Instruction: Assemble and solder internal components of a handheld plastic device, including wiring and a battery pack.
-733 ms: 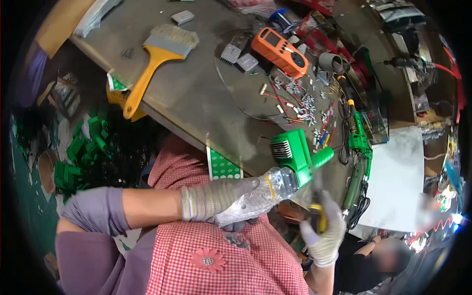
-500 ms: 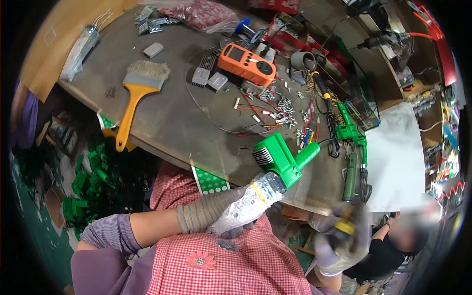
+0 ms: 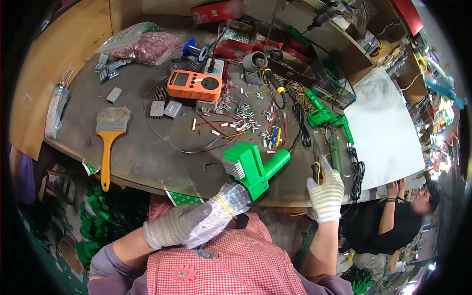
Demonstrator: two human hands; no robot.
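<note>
My left hand [image 3: 184, 221], in a striped grey glove, is closed around the clear plastic-wrapped end [image 3: 230, 200] of a green power-tool housing. A yellow rubber band circles the wrap. The green housing [image 3: 245, 164] has side vents and a round handle pointing to the right, with a black cord running from it. At the table's front edge on the right, my gloved right hand [image 3: 327, 196] grips a hand tool with yellow-and-black handles [image 3: 318, 173]; its slim metal jaws point away from me, but its exact kind is unclear. Beside that hand lies a slim dark-green tool [image 3: 336, 155].
A yellow-handled brush [image 3: 109, 142] and an orange meter [image 3: 194, 86] lie on the table [image 3: 162, 172]. Small connectors [image 3: 246, 115], red wires and a soldering iron [image 3: 275, 86] are in the middle. Green housing parts [image 3: 322, 115] sit right. A person in black [image 3: 373, 226] is at right.
My right hand has moved forward from beside my body to the table edge, carrying the yellow-and-black tool. My left hand still holds the green housing. The view has shifted.
</note>
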